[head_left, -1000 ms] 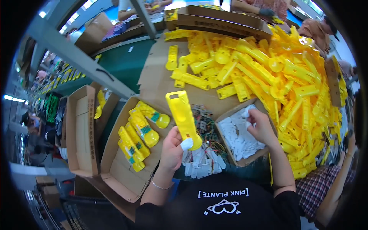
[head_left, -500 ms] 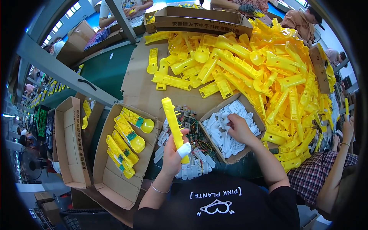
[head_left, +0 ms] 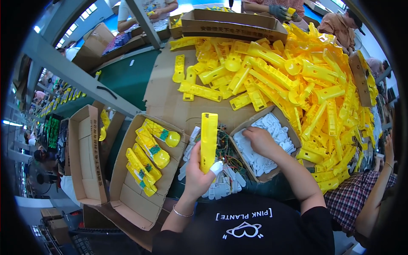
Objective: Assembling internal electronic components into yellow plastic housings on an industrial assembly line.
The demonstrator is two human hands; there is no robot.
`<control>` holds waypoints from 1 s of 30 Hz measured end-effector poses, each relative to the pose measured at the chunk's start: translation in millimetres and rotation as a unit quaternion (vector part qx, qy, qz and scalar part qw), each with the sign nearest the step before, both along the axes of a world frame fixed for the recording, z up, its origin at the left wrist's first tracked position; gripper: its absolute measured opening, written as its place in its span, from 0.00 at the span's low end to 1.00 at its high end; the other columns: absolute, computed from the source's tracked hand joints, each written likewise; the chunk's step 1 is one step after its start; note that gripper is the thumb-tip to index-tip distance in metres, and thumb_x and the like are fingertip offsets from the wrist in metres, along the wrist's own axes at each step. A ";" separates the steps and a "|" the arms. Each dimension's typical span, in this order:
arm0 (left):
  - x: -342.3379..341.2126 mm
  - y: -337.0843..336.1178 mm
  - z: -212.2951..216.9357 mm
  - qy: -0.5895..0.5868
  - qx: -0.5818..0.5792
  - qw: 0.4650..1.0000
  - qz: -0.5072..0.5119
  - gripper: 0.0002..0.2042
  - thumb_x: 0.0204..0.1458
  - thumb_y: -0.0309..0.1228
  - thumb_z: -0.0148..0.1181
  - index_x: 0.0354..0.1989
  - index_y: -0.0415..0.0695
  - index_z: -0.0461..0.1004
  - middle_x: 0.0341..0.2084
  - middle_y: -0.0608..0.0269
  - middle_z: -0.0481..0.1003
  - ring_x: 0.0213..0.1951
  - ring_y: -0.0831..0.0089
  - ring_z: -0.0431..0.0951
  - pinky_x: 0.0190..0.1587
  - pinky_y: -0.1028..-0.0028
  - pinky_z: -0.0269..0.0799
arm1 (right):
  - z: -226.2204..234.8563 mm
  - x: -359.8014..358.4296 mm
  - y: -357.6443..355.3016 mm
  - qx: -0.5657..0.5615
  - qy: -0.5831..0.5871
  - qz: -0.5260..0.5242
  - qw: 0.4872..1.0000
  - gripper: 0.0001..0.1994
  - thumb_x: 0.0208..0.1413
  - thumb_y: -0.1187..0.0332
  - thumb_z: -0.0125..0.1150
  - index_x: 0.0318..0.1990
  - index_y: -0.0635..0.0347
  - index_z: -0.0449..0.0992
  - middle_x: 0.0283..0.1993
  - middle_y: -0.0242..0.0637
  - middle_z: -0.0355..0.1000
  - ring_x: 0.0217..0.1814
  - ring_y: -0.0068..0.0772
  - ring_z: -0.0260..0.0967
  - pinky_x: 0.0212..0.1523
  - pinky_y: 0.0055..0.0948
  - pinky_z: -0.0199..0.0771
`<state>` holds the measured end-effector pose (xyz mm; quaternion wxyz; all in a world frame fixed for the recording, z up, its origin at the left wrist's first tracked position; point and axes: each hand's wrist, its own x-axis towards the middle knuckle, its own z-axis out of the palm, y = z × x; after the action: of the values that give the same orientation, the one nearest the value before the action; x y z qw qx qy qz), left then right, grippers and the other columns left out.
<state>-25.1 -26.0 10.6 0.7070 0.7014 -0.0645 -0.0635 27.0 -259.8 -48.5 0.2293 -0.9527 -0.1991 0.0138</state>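
Note:
My left hand (head_left: 199,177) is closed around a long yellow plastic casing (head_left: 208,138), held upright with a broad, smooth face showing. A white wrap covers that thumb. My right hand (head_left: 260,141) reaches into a cardboard box (head_left: 260,179) of small white plastic pieces (head_left: 278,138), near its left side. Its fingers are bent together and pointing down; whatever is between them is hidden. Just beyond the casing lies a tangle of green circuit boards and thin wires (head_left: 227,148). Flat white plastic strips (head_left: 227,185) lie in front of my body.
A large heap of yellow casings (head_left: 293,80) covers the far right of the bench. On the left, an open carton (head_left: 127,204) holds several casings fitted with green boards (head_left: 148,148). Another carton (head_left: 83,157) stands beyond it. A metal post (head_left: 80,72) slants across the left. Other people sit around.
The yellow casing has been turned in my left hand, from its ribbed edge to its broad face. My right hand has shifted left within the white pieces. The whole view has swung slightly.

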 end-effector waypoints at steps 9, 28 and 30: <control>-4.9 7.4 -11.9 -0.190 0.262 0.941 0.096 0.35 0.41 0.29 0.63 0.57 0.35 0.51 0.46 0.50 0.66 0.46 0.67 0.70 0.47 0.71 0.66 | 59.7 -14.2 -4.8 0.237 0.181 -0.200 0.933 0.08 0.51 0.77 0.46 0.40 0.64 0.64 0.36 0.47 0.69 0.42 0.43 0.66 0.40 0.30 0.66; -11.7 -3.3 -16.9 -0.028 -0.120 0.991 -0.048 0.45 0.45 0.36 0.60 0.63 0.37 0.34 0.56 0.56 0.54 0.55 0.69 0.58 0.55 0.72 0.56 | 75.5 -42.9 75.1 0.565 0.276 -0.027 0.777 0.10 0.47 0.78 0.60 0.35 0.64 0.66 0.34 0.34 0.71 0.36 0.21 0.70 0.38 0.21 0.73; -13.6 -3.8 -19.1 -0.037 -0.102 0.993 -0.039 0.45 0.45 0.36 0.60 0.63 0.37 0.33 0.56 0.55 0.53 0.56 0.69 0.58 0.55 0.72 0.56 | 71.5 -46.7 77.0 0.554 0.261 -0.040 0.790 0.10 0.46 0.78 0.60 0.35 0.64 0.66 0.33 0.34 0.71 0.35 0.21 0.71 0.38 0.21 0.73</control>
<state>-38.7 -29.8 -8.5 0.7692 0.6242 -0.1239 -0.0586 -19.7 -182.8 23.0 0.7611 -0.6298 -0.0672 0.1401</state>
